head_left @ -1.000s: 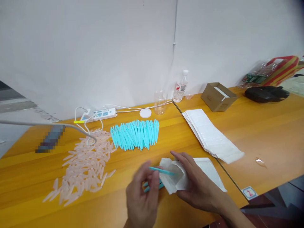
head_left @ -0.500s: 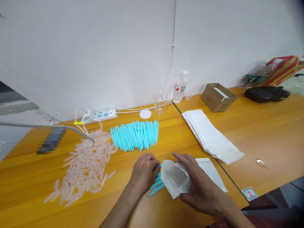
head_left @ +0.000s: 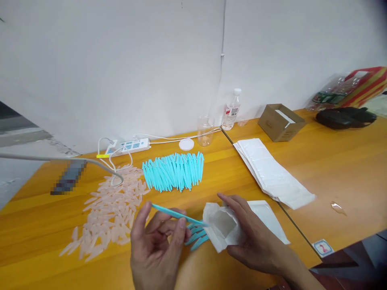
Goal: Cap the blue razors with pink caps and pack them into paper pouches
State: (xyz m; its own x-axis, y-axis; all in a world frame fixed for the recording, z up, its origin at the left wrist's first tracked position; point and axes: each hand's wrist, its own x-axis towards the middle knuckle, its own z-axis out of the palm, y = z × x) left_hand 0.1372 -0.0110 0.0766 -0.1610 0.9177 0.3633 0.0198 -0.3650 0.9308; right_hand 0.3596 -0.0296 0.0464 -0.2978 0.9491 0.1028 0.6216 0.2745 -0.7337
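Observation:
My left hand pinches a slim turquoise stick, tapered like an eyebrow razor, between thumb and fingers. The stick's right end meets the near side of a white envelope; whether it is inside the mouth I cannot tell. My right hand is wrapped round that envelope and keeps its mouth gaping toward me. Between the hands, several more turquoise sticks lie on the table, partly covered by the envelope. Behind them is a tight row of turquoise sticks.
Pale pink slim pieces are spread at the left, near a power strip and cables. White envelopes lie stacked at the right, another flat envelope beside my right hand. A bottle, clear cup and cardboard box stand by the wall.
My left hand has risen off the sticks on the table and turned palm up, now with one turquoise stick in it. My right hand and the envelope have barely moved.

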